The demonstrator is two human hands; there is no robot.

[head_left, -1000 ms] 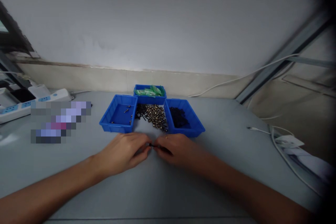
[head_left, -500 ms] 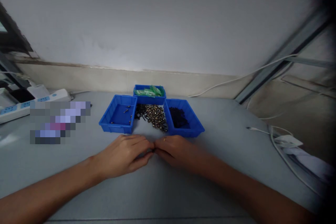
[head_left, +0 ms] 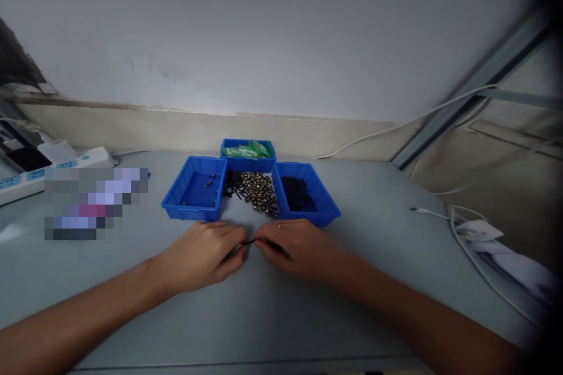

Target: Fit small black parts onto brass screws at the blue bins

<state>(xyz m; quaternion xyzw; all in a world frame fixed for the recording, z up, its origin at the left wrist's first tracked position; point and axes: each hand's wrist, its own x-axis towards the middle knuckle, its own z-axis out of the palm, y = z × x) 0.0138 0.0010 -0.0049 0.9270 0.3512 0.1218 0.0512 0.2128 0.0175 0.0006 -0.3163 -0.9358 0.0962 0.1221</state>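
Observation:
Both of my hands rest on the grey table (head_left: 281, 316), fingertips nearly touching. My left hand (head_left: 202, 255) is curled in a pinch. My right hand (head_left: 295, 246) is also pinched, and a small thin black part (head_left: 250, 241) shows between the two sets of fingertips. Just beyond them lies a loose heap of small brass and black pieces (head_left: 255, 190), flanked by a blue tray (head_left: 193, 194) with a few small parts on the left and a blue tray (head_left: 304, 194) of black parts on the right. A third blue tray (head_left: 248, 153) behind holds green packets.
A white power strip (head_left: 53, 169) lies at the far left by a blurred-out patch. White cables (head_left: 475, 246) and an adapter trail along the table's right side. A pale wall rises close behind the trays.
My fingertips have drawn slightly apart, so the thin black part shows between them again. The view has shifted a little; the hands stay in the same spot.

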